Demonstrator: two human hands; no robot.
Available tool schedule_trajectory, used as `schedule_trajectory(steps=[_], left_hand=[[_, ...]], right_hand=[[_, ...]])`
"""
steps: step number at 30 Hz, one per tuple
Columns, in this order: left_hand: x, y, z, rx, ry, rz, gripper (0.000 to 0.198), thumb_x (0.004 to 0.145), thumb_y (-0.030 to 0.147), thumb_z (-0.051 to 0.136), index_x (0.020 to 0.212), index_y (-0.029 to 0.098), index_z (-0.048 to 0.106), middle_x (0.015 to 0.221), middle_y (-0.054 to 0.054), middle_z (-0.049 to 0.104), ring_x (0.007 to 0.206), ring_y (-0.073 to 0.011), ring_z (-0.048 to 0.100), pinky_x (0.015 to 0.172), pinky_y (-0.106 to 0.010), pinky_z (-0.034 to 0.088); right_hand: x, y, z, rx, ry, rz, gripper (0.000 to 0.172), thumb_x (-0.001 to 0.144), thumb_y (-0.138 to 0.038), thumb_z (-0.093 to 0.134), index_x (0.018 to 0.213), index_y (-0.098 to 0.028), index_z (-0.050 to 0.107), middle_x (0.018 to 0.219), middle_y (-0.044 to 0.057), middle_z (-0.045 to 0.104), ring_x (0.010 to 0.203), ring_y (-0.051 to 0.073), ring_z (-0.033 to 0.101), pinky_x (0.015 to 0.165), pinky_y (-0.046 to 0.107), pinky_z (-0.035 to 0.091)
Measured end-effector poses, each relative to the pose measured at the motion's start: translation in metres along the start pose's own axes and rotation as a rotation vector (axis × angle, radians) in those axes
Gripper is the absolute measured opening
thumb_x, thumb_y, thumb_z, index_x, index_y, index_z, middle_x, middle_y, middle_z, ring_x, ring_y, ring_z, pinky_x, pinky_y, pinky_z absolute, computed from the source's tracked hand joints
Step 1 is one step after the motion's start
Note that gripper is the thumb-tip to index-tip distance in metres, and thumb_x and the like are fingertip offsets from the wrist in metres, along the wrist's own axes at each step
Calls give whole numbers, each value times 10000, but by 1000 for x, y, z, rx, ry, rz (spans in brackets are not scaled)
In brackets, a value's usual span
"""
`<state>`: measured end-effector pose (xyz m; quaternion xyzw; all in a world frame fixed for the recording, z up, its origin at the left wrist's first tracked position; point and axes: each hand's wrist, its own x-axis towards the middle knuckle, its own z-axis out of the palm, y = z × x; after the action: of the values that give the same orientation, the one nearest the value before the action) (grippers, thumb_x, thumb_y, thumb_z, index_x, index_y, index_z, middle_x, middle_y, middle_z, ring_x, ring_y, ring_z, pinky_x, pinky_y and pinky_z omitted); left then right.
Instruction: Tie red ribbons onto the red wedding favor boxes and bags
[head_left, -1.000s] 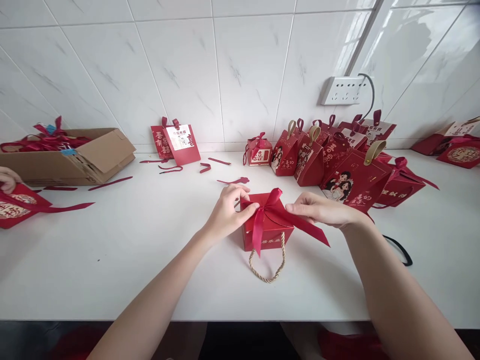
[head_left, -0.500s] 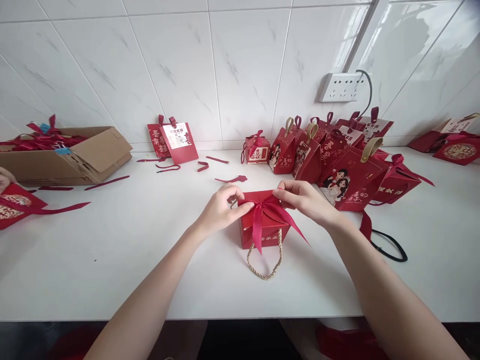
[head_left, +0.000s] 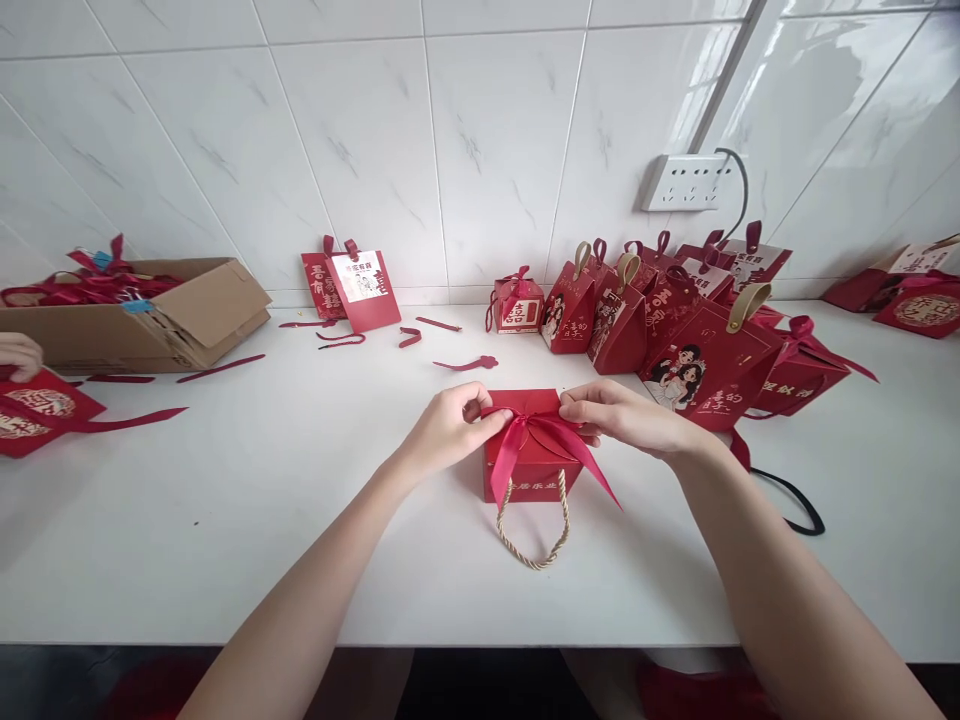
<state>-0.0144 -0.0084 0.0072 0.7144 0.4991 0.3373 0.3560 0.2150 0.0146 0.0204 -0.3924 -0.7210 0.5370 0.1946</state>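
A red gift box [head_left: 534, 478] with pale lettering stands upright on the white table in front of me. Across its top lies a dark pink ribbon bow [head_left: 517, 440], its two tails hanging down the front. My left hand [head_left: 461, 425] pinches the bow's left loop at the top left corner. On the other side, my right hand [head_left: 619, 412] pinches the right loop between thumb and fingers. A gold twisted rope handle [head_left: 536, 562] droops from the box's front onto the table.
Several red gift boxes [head_left: 705, 360] crowd the back right, below a wall socket [head_left: 690, 183]. At left are a cardboard box [head_left: 214, 310] of ribbons and another person's hand [head_left: 19, 355] on a red box. Loose ribbon pieces [head_left: 465, 363] lie behind my box. A black loop [head_left: 802, 505] lies at right.
My view has shifted slightly, so everything sits a little lower and to the right. Both hands stay on the bow; its left tail now slants outward to the left.
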Motion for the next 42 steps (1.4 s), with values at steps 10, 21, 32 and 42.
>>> schedule_trajectory(steps=[10, 21, 32, 42], left_hand=[[4, 2, -8, -225, -138, -108, 358, 766, 482, 586, 638, 177, 448, 644, 32, 403, 611, -104, 375, 595, -258, 292], [3, 3, -9, -279, -132, -174, 344, 740, 472, 612, 617, 178, 484, 655, 19, 465, 634, -116, 431, 613, -272, 339], [4, 0, -19, -364, -249, -176, 274, 682, 324, 699, 757, 182, 477, 661, 46, 496, 624, -94, 462, 618, -250, 339], [12, -21, -12, -699, -243, -172, 331, 644, 262, 734, 692, 180, 416, 574, 79, 391, 526, -59, 380, 548, -223, 298]], right_hand=[[4, 8, -4, 92, -30, -6, 310, 803, -371, 550, 584, -180, 442, 566, -46, 410, 559, 94, 365, 580, 269, 288], [7, 12, -5, 186, -85, -34, 357, 768, -376, 620, 569, -184, 394, 585, -58, 341, 552, 78, 289, 542, 259, 220], [15, 26, -8, 288, -133, -16, 364, 679, -351, 709, 517, -172, 436, 522, -75, 347, 501, 59, 281, 503, 250, 189], [25, 47, -5, 482, -188, -69, 383, 670, -408, 740, 524, -160, 487, 489, -60, 439, 478, 62, 343, 503, 240, 242]])
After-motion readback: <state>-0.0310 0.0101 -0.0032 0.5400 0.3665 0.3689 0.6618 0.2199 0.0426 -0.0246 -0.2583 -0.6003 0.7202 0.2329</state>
